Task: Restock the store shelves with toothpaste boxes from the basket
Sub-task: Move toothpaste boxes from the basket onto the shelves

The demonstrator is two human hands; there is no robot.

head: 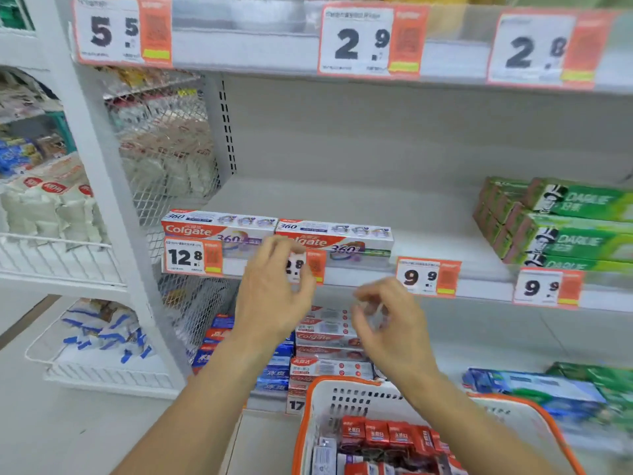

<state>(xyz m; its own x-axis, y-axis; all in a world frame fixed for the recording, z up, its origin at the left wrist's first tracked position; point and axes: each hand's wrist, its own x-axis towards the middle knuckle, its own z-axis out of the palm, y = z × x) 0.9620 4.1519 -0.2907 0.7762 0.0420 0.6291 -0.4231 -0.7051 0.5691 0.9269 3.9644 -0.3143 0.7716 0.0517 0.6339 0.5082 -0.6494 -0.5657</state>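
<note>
Bare hands (274,289) (387,323) raised, fingers curled

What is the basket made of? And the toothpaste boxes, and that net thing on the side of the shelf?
The basket looks like hard white plastic with an orange rim: smooth, with moulded slots. The Colgate boxes seem to be glossy printed cardboard, with sharp folded edges. The mesh side panel looks like white-painted metal wire, thin and diamond-patterned.
</note>
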